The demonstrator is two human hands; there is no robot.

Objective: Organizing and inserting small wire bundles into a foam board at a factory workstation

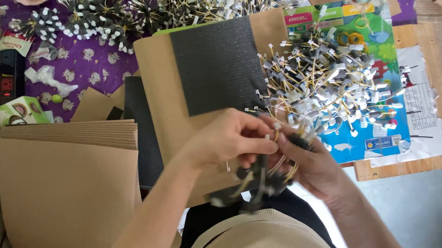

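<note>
Yellow-wired bundle [262, 177] between both hands' grip.

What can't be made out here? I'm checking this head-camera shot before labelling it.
- Bundle held between left hand and right hand: motion-blurred, the pieces run together.
- Pile of small tagged pieces: too small to count.
- Stack of brown cardboard sheets: the left forearm covers its lower right part.

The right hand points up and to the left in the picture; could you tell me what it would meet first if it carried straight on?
The right hand would almost at once meet the left hand, whose fingers touch it over the small bundle they share. Beyond lies the black foam sheet, though depth is unclear.
</note>
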